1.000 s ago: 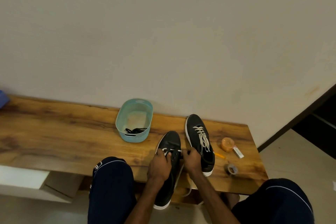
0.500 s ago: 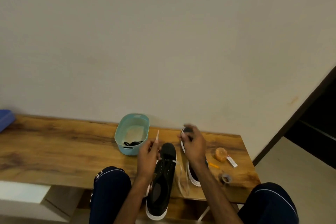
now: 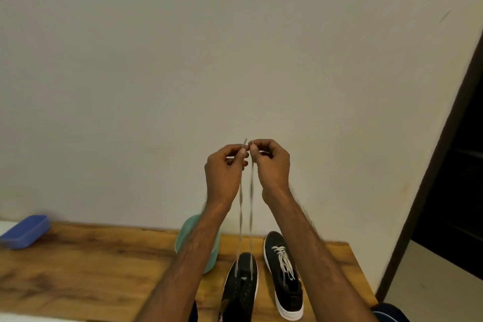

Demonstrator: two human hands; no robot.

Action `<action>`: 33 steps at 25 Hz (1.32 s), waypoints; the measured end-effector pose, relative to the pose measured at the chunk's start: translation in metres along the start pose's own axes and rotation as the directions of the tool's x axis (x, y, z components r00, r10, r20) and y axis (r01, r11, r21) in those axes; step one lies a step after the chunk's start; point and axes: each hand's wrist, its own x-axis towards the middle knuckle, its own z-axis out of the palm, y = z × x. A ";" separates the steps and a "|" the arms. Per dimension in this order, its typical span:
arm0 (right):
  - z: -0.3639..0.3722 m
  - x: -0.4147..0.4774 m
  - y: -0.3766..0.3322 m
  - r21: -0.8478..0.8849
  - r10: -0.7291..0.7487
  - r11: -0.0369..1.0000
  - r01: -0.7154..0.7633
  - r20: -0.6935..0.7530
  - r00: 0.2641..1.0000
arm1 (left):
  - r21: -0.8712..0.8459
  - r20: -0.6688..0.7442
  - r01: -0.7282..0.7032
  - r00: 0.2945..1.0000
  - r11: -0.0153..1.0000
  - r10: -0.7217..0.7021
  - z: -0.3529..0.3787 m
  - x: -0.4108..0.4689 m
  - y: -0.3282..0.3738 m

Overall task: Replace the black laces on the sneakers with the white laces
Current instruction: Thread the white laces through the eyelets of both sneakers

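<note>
Two black sneakers stand on the wooden bench (image 3: 78,269). The left sneaker (image 3: 241,287) has a white lace (image 3: 241,217) threaded through its front eyelets, and both strands rise straight up from it. My left hand (image 3: 226,167) pinches one lace end high above the shoe. My right hand (image 3: 271,163) pinches the other end right beside it, fingertips almost touching. The right sneaker (image 3: 283,269) is fully laced in white. My left forearm hides most of the teal basket (image 3: 213,251).
A blue lidded box (image 3: 24,230) lies at the bench's far left end. A plain wall rises behind the bench. A dark doorway (image 3: 449,178) opens at the right, with pale floor below it.
Both hands have risen from the sneaker's eyelets to well above the bench, pulling the two lace ends up taut and bringing them together. The camera has tilted upward.
</note>
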 end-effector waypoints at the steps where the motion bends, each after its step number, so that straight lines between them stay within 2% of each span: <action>1: -0.001 0.001 -0.003 0.001 0.004 1.000 -0.004 -0.002 1.000 | 0.003 -0.002 0.002 1.000 1.000 -0.002 0.001 0.000 0.002; 6: -0.011 -0.009 -0.007 -0.011 0.021 1.000 -0.020 0.034 0.999 | 0.047 -0.019 0.010 1.000 0.999 -0.009 0.002 -0.008 0.006; 11: -0.013 -0.011 -0.011 -0.066 -0.025 0.997 0.027 0.039 0.999 | 0.073 -0.055 0.012 0.998 0.997 -0.008 -0.004 -0.006 0.011; 21: -0.007 -0.007 -0.011 -0.166 -0.075 0.983 0.080 0.035 0.997 | 0.248 0.000 -0.010 1.000 0.969 0.011 -0.011 0.002 0.001; 24: -0.014 -0.009 -0.009 -0.095 -0.010 0.995 0.014 0.038 0.999 | 0.235 -0.027 0.032 0.999 0.972 -0.026 -0.020 0.000 -0.012; 27: -0.040 -0.018 0.017 -0.048 0.106 0.993 -0.103 0.062 0.992 | 0.172 -0.059 0.149 0.988 0.974 -0.141 -0.039 -0.012 -0.044; 30: -0.074 -0.033 0.084 -0.263 0.211 0.948 -0.181 0.090 0.973 | 0.222 -0.068 0.220 0.975 0.950 -0.210 -0.052 -0.041 -0.096; 33: -0.095 -0.055 0.170 -0.584 0.376 0.778 -0.233 0.135 0.917 | 0.304 0.042 0.322 0.936 0.897 -0.350 -0.046 -0.089 -0.153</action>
